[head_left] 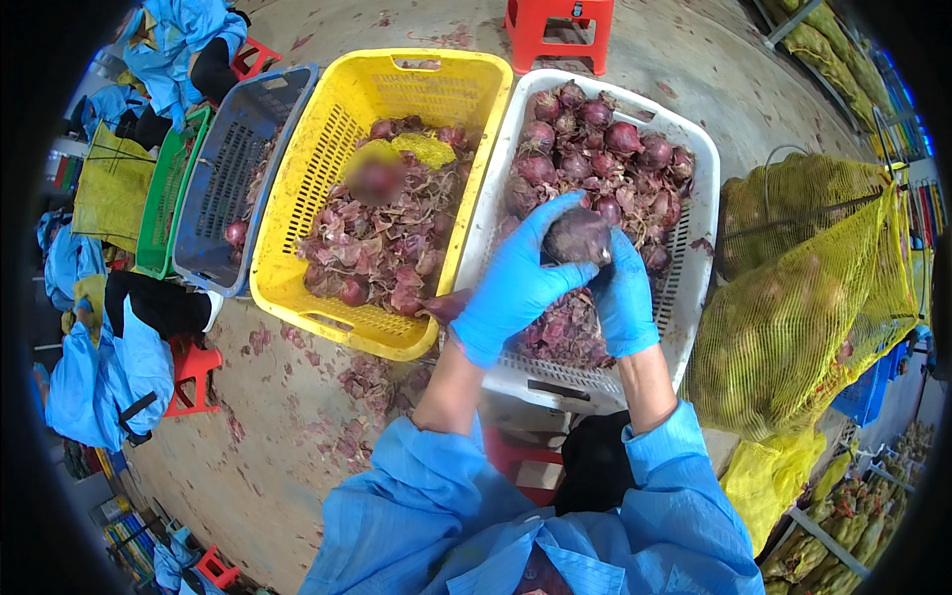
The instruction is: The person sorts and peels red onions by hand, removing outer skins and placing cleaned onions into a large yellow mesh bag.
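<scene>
My left hand point(521, 288), in a blue glove, grips a dark red onion point(577, 238) between thumb and fingers. From the other side my right hand point(627, 302), gloved the same way, has its fingers on the onion's root end. Both hands are over a white crate point(699, 149), where red onions point(623, 139) lie heaped at the far end. Loose papery onion skins point(565, 332) fill the near end of that crate. Some of the onions beneath are hidden by my hands.
Left of the white crate stands a yellow crate point(382, 69) of skins and some onions. Beyond it are a blue crate point(213, 164) and a green crate point(159, 213). A yellow mesh sack point(783, 327) bulges at right. Red stool point(560, 30) ahead; people in blue work at left.
</scene>
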`<state>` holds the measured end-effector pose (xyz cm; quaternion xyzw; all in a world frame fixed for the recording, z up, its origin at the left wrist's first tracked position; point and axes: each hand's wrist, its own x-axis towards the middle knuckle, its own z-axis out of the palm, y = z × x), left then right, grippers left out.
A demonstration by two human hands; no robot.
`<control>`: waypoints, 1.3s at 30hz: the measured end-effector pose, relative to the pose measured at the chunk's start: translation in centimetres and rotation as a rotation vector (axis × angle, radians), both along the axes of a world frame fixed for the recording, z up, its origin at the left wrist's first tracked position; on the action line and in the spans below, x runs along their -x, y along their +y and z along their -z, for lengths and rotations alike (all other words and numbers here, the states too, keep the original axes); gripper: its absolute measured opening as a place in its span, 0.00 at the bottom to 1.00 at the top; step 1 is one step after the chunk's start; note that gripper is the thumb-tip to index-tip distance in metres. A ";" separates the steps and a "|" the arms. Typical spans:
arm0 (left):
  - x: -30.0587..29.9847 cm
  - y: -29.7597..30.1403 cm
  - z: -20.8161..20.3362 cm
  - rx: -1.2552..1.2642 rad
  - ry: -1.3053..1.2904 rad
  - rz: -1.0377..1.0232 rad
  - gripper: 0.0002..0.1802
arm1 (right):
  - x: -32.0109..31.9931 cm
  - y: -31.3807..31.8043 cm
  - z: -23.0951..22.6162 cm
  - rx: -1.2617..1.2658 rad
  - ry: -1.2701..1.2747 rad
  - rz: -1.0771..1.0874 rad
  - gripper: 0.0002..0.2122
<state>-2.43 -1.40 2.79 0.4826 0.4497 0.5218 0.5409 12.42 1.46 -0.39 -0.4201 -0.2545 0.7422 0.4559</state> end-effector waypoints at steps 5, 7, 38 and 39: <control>-0.5 1.1 -0.4 0.109 -0.282 -0.124 0.37 | 0.0 0.3 -1.9 -0.188 -0.045 -0.126 0.22; -1.0 1.4 0.3 0.062 -0.120 -0.166 0.36 | -0.2 0.3 -1.7 -0.257 -0.092 -0.171 0.25; -1.5 -0.2 3.5 0.003 0.338 -0.172 0.32 | -1.6 1.7 5.6 0.166 0.241 0.000 0.20; -1.8 -0.2 1.6 0.013 0.502 -0.162 0.34 | -2.0 2.7 6.7 0.151 0.285 0.020 0.20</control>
